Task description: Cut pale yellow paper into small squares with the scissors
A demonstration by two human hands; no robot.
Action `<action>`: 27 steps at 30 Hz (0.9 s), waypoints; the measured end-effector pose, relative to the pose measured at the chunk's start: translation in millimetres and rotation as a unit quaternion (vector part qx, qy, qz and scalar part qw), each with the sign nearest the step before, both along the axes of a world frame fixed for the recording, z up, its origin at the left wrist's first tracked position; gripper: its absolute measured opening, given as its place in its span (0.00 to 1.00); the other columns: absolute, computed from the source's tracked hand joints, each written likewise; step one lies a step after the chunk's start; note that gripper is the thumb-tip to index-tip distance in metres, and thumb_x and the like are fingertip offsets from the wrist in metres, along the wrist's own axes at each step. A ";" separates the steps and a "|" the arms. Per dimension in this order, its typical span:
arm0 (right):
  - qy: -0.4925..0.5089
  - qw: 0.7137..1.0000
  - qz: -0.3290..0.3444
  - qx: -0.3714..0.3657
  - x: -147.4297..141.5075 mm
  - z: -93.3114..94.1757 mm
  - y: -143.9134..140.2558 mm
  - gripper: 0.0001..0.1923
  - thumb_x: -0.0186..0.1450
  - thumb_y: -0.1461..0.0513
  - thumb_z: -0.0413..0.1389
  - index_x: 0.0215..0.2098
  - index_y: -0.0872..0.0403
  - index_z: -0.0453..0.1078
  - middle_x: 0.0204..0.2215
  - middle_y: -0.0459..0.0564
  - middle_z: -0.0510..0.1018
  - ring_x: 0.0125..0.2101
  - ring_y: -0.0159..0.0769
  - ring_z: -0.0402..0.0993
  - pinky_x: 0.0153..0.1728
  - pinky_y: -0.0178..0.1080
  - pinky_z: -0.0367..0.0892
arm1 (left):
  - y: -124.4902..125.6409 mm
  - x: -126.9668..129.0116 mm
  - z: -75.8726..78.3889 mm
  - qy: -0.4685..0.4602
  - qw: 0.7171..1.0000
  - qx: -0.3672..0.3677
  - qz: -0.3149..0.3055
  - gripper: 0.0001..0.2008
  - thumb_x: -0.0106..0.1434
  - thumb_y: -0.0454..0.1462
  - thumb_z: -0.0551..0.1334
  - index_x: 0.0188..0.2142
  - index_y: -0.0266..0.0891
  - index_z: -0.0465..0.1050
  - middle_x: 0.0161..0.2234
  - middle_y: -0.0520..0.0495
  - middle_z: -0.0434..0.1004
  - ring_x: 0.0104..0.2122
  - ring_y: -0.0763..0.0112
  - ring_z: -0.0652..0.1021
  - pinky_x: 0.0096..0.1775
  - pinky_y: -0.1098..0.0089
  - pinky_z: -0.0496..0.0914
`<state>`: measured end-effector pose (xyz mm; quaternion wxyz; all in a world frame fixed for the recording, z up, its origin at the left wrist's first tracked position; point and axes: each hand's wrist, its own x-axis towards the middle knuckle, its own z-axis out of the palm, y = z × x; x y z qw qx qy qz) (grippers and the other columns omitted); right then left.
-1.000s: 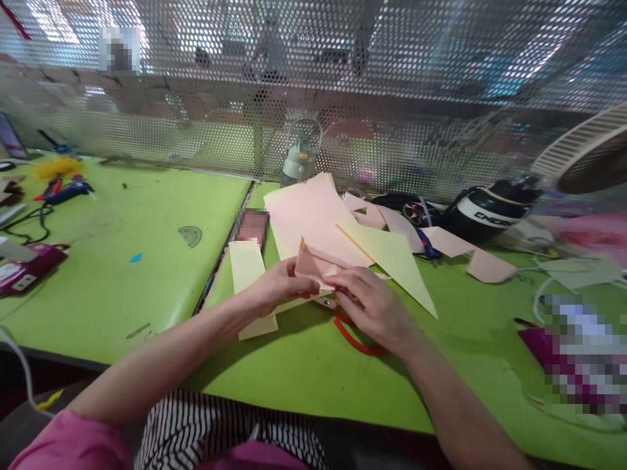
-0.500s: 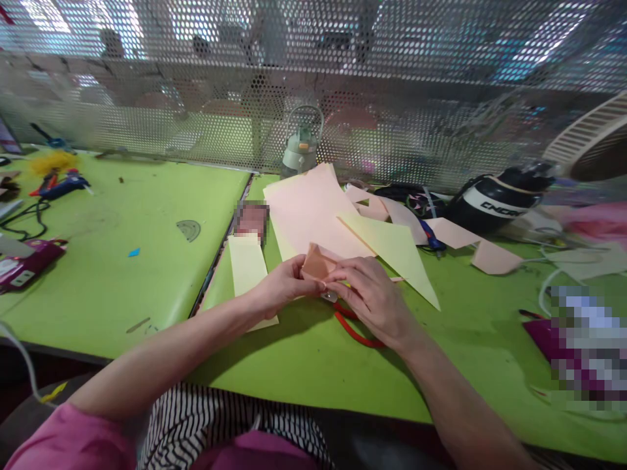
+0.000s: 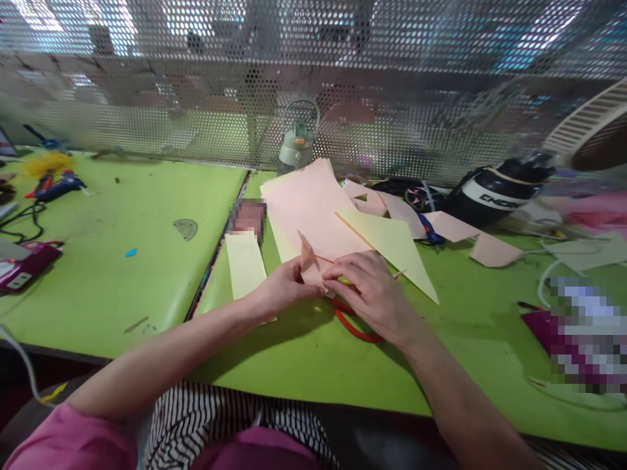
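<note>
A small folded piece of pink paper (image 3: 313,270) is held between my two hands over the green table. My left hand (image 3: 283,284) pinches it from the left, thumb in front. On the other side, my right hand (image 3: 365,287) grips its right edge with the fingertips. One pointed flap of the paper stands up. Beneath my right hand lie scissors (image 3: 360,334) with red handles, their blades mostly hidden. A pale yellow paper strip (image 3: 245,264) lies under my left wrist, partly covered.
Large pink sheets (image 3: 308,202) and a yellow sheet (image 3: 396,245) lie beyond my hands. A green bottle (image 3: 296,147), a black bottle (image 3: 494,196) and a fan (image 3: 592,134) stand behind. Further left are a protractor (image 3: 185,229) and a glue gun (image 3: 61,186).
The pink paper has turned in my fingers: its open, box-like side faced me before, and now a pointed flap stands up. Both hands stay in nearly the same place.
</note>
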<state>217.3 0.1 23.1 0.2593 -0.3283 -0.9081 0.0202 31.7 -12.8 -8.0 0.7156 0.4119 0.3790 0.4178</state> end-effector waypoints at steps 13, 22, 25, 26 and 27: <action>0.100 0.988 -0.043 0.110 -4.4 -4.2 -4.3 0.09 0.67 0.63 0.57 0.46 0.49 0.67 0.43 0.53 0.76 0.46 0.46 0.72 0.43 0.49 0.69 | -0.4 1.9 5.9 -0.061 0.995 0.024 0.079 0.11 0.52 0.37 0.72 0.33 0.35 0.75 0.30 0.49 0.80 0.29 0.74 0.77 0.39 0.69 0.71; 0.271 0.933 -0.144 -0.189 -14.0 -8.5 -11.5 0.13 0.64 0.52 0.60 0.35 0.53 0.73 0.30 0.48 0.77 0.25 0.32 0.68 0.23 0.35 0.67 | -1.9 2.3 8.9 -0.002 0.991 0.065 0.116 0.08 0.54 0.38 0.71 0.27 0.36 0.76 0.26 0.51 0.79 0.27 0.74 0.76 0.33 0.72 0.69; 0.331 0.886 -0.164 -0.281 -18.8 -7.0 -11.7 0.15 0.60 0.50 0.63 0.34 0.53 0.74 0.27 0.46 0.74 0.26 0.32 0.67 0.25 0.35 0.67 | -3.5 3.9 11.7 0.010 0.991 0.082 0.109 0.08 0.56 0.39 0.70 0.27 0.36 0.78 0.26 0.49 0.79 0.28 0.72 0.76 0.33 0.71 0.69; 0.345 0.875 -0.169 -0.293 -20.4 -6.7 -12.1 0.15 0.59 0.51 0.64 0.33 0.53 0.74 0.24 0.44 0.72 0.25 0.31 0.65 0.24 0.34 0.66 | -4.1 4.5 12.4 0.007 0.991 0.084 0.105 0.07 0.56 0.38 0.69 0.29 0.36 0.79 0.28 0.48 0.80 0.29 0.71 0.76 0.33 0.70 0.69; 0.358 0.866 -0.173 -0.304 -21.9 -6.7 -12.6 0.14 0.58 0.51 0.65 0.32 0.53 0.74 0.22 0.43 0.69 0.24 0.30 0.63 0.23 0.33 0.65 | -4.9 5.1 13.3 0.004 0.991 0.082 0.104 0.06 0.57 0.38 0.69 0.31 0.36 0.79 0.30 0.47 0.81 0.30 0.70 0.77 0.35 0.70 0.70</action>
